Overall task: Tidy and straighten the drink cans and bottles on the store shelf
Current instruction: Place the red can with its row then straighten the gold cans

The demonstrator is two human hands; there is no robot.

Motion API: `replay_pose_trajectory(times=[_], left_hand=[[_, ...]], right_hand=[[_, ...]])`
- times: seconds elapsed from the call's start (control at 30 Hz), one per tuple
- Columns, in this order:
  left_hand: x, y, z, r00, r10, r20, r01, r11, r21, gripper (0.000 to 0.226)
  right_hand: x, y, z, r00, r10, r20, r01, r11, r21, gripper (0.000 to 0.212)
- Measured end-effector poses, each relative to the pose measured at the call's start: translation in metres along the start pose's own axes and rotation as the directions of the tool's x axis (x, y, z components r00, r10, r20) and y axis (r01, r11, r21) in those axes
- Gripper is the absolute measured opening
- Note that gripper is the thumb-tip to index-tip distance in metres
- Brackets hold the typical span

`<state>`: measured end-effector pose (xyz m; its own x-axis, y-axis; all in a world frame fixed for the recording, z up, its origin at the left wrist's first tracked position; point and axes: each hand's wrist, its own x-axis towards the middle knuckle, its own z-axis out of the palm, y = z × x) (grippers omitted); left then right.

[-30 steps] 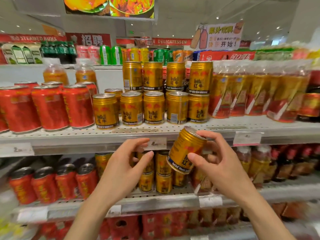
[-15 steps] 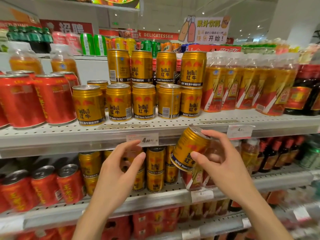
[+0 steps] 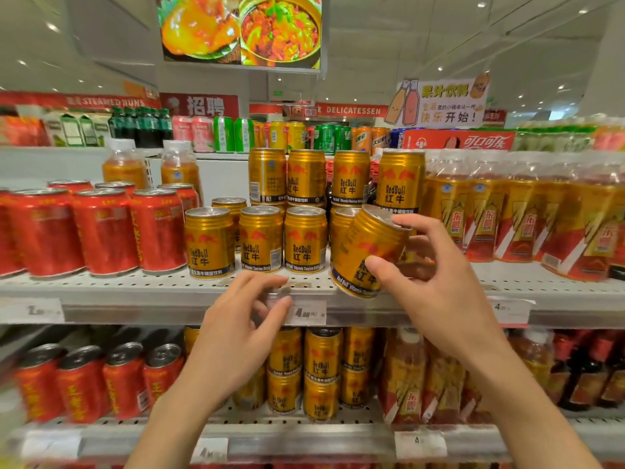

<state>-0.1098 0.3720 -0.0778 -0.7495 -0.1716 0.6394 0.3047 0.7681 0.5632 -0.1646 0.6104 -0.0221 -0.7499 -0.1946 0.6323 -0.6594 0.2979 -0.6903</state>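
On the perforated white metal shelf, red drink cans stand left of stacked gold cans; shrink-wrapped amber bottles stand to their right.

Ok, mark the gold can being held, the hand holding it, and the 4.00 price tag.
Tilted gold can [image 3: 367, 252], head view: side wall, near the label.
Right hand [image 3: 436, 275], head view: back of the hand.
4.00 price tag [image 3: 306, 313], head view: printed face, on the shelf edge.
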Motion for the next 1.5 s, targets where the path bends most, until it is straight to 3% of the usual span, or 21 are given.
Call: replay_pose_trajectory(times=[0.4,0.9,1.23,1.37,1.5], left_hand=[[0.008,-0.006,-0.006,0.997,0.05,0.052,-0.054,0.995,0.088,0.02],[0.012,-0.012,-0.011,0.994,0.074,0.084,-0.081,0.994,0.079,0.024],[0.01,-0.012,-0.011,0.996,0.057,0.072,-0.06,0.997,0.041,0.021],[0.006,-0.012,-0.009,0.997,0.03,0.067,-0.03,1.0,-0.005,0.022],[0.001,-0.015,-0.009,0.997,0.005,0.078,0.003,0.995,-0.099,0.025]], right_hand=[[0.083,-0.03,0.022,0.966,-0.248,-0.072,0.214,0.926,-0.312,0.056],[0.117,-0.04,0.065,0.984,-0.152,0.088,0.175,0.885,-0.432,0.07],[0.115,-0.038,0.065,0.983,-0.133,0.123,0.173,0.888,-0.426,0.074],[0.107,-0.036,0.059,0.988,-0.102,0.117,0.132,0.946,-0.296,0.076],[0.084,-0.03,0.049,0.994,-0.081,0.074,0.093,0.979,-0.18,0.059]])
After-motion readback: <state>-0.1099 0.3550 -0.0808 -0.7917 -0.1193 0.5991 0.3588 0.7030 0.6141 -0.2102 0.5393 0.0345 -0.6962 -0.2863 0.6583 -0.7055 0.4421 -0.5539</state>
